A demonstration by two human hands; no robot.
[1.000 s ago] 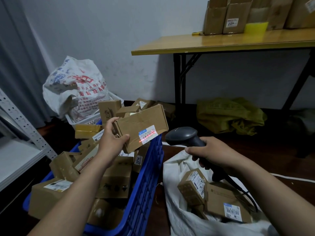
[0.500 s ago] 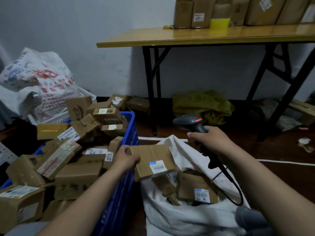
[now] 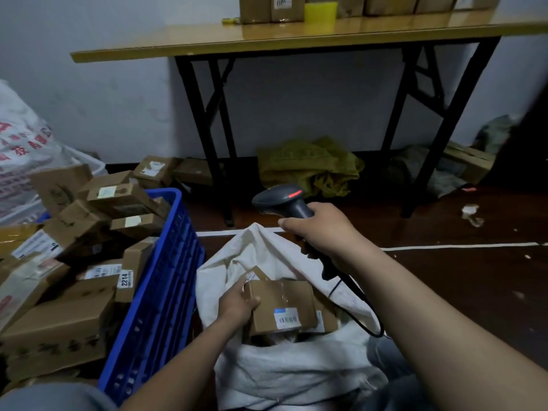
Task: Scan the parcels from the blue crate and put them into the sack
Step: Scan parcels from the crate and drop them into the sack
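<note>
Digits 2214, black on a white sticker, stand upright on the side of a carton in the blue crate. Red characters run across a white bag at the left edge, cut off by the frame and not readable whole.

A brown cardboard parcel lies in the open mouth of the white sack, on top of other boxes already inside. Clear tape crosses its top. Its near face carries a white label with a blue strip along the top and a barcode below; the print is too small to read.

The left hand reaches into the sack from below and grips the parcel at its left end, fingers curled round the edge. The right hand is held higher, over the sack's far rim, wrapped round the handle of a dark grey scanner. The scanner's head points left, and a red light glows on its top. A black cable drops from the handle and runs down along the sack's right side. The two hands are well apart, each holding its own thing.

The crate stands just left of the sack, heaped with brown cartons. Behind both is a yellow-topped table on black legs, with more boxes on it.
</note>
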